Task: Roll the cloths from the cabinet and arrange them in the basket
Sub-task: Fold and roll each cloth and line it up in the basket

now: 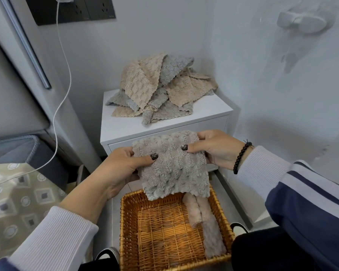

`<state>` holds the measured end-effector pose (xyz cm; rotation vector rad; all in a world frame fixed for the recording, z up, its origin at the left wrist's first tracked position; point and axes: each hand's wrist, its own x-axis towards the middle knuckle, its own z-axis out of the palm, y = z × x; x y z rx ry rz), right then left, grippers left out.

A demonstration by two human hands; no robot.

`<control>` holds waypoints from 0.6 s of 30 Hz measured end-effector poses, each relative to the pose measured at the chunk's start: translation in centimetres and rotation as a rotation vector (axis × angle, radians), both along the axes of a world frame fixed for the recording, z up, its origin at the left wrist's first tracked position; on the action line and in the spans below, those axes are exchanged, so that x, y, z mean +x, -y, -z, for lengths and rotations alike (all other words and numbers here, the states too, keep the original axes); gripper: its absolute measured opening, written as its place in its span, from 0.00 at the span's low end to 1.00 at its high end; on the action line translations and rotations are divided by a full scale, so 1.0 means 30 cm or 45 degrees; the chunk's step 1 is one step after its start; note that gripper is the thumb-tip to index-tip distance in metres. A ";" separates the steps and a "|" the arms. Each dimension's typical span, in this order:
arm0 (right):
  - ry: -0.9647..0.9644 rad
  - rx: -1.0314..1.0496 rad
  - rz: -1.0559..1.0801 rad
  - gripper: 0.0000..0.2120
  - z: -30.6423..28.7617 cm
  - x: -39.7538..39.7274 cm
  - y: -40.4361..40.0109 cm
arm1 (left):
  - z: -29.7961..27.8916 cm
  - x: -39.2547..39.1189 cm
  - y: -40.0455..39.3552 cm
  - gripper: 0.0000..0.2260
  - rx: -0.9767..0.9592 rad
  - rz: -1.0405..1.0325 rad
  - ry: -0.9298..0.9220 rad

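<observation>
So the biggest thing here is the white cabinet [164, 126] sitting at about 12 o'clock against the wall, with a messy pile of cloths [160, 89] on top, beige and grey ones all jumbled over each other. Down at 6 o'clock there's the wicker basket [129, 231] on the floor, and along its right side, roughly 4 o'clock inside the basket, lie two rolled cloths [204, 222], touching side by side, the inner one shorter than the one by the wall. Right in the middle, hanging above the basket's far edge, is a grey cloth [172, 165] held up flat and unrolled, its lower edge dangling just over the basket rim. The left hand [123, 165] has its grip on the cloth's left edge at 9 o'clock, thumb on the front and fingers tucked behind. The right hand [213, 149] pinches the top right corner at about 2 o'clock, same deal with the thumb on the front; there's a black bead bracelet [241, 155] on that wrist. Off at 10 o'clock a white cable [65, 75] drops from a dark wall socket [70, 8] and trails down over a patterned cover [18, 196] at 8 o'clock.
</observation>
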<state>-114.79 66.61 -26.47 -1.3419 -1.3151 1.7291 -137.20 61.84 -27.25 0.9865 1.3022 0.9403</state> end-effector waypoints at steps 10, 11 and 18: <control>-0.125 -0.049 0.091 0.13 0.003 -0.005 -0.009 | -0.018 0.010 -0.008 0.12 -0.029 -0.018 0.017; -0.190 -0.050 0.096 0.14 -0.002 -0.003 -0.012 | -0.020 0.009 -0.009 0.14 -0.004 -0.011 0.063; -0.599 -0.072 -0.013 0.23 -0.035 0.016 -0.016 | -0.026 0.000 -0.008 0.19 0.158 -0.019 0.372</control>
